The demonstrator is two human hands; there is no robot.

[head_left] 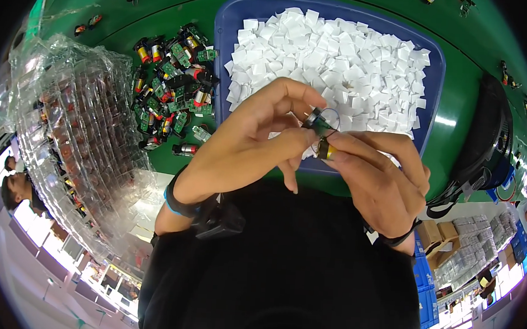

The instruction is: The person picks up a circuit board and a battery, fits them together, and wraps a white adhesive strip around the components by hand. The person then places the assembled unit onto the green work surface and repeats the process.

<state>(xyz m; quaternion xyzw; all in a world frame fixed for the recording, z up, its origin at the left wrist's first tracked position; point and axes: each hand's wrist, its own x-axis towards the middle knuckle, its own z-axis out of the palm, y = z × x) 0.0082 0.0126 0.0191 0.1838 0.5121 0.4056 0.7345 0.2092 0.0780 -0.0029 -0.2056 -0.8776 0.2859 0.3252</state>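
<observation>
Above the near edge of a blue tray (436, 96), both my hands hold one small electronic assembly (323, 132). It has a black round part at its upper left, thin wires, a green board and a yellow cylinder lower down. My left hand (247, 136) pinches the black round part and board between thumb and fingers. With thumb and fingertips, my right hand (383, 178) grips the yellow cylinder end. Fingers hide part of the assembly. Behind my hands, many small white paper squares (318, 53) fill the tray.
A pile of similar assemblies (172, 86) lies left of the tray on the green table (183, 3). Farther left stand stacked clear plastic blister trays (84, 135). A black bag-like object (486, 130) sits at the right. Cardboard boxes (440, 238) and blue crates (427, 301) stand lower right.
</observation>
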